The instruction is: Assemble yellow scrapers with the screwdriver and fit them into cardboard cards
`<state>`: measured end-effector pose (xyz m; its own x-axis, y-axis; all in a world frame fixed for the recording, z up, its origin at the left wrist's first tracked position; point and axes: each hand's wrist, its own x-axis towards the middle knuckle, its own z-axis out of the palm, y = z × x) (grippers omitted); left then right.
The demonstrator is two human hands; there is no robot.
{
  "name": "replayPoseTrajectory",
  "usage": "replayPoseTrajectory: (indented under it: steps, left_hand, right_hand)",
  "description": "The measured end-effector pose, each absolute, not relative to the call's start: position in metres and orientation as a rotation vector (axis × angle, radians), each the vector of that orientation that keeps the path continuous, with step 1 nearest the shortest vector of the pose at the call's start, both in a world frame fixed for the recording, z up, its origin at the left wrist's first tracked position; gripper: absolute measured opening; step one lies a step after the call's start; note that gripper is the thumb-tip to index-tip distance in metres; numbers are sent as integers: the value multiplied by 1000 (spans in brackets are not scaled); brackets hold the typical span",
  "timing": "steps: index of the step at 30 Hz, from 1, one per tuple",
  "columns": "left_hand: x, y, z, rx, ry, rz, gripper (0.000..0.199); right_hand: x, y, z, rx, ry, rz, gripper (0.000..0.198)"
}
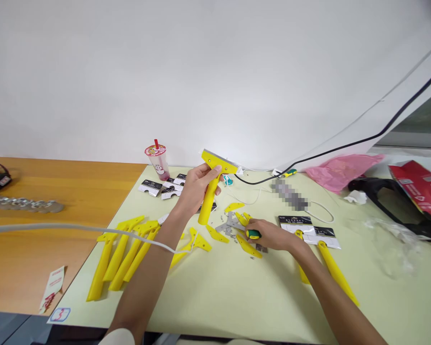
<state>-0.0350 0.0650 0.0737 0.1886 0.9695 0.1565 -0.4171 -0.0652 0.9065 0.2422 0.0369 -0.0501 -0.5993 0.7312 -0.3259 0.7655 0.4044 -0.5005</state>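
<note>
My left hand (196, 187) is closed around the handle of a yellow scraper (209, 203), raised above the table with its wide head up and the thumb on the head. A thin grey edge runs along the top of that head. In my right hand (273, 234) is a screwdriver (253, 234) with a green and yellow handle; the hand is low over loose parts. Around it lie yellow head plates (249, 247), grey metal blades (222, 227) and small scattered screws (252, 258). The fingertips of my right hand are partly hidden near one yellow plate.
Several yellow scraper handles (100, 268) lie at the left, partly behind my forearm. Carded scrapers (337, 270) lie at the right. A drink cup (161, 165) stands at the back near black-and-white cards (150, 187). A pink bag (345, 172) and black cable (323, 148) are behind.
</note>
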Motion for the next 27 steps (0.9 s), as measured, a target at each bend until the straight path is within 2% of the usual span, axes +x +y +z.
replayPoseTrajectory:
  steps: [6, 10, 14, 18, 22, 27]
  left_hand:
    - [-35, 69, 70, 1073, 707, 1282, 42]
    - [-34, 71, 67, 1076, 714, 1287, 42]
    - [-35, 72, 64, 1104, 730, 1273, 38]
    - [-35, 72, 62, 1138, 733, 1273, 35]
    - [-34, 70, 64, 1167, 765, 1270, 37]
    - [-32, 64, 69, 1225, 776, 1252, 37]
  right_hand:
    - [235, 33, -44, 1407, 2563, -935, 24]
    - [232, 38, -11, 1449, 2644, -935, 28]
    - [227, 43, 45, 1536, 3104, -1008, 23]
    - [209, 40, 91, 1714, 3636, -925, 14]
    - [188, 35, 109, 2052, 3814, -985, 17]
    - [179, 34, 113, 2144, 3898, -1019, 18]
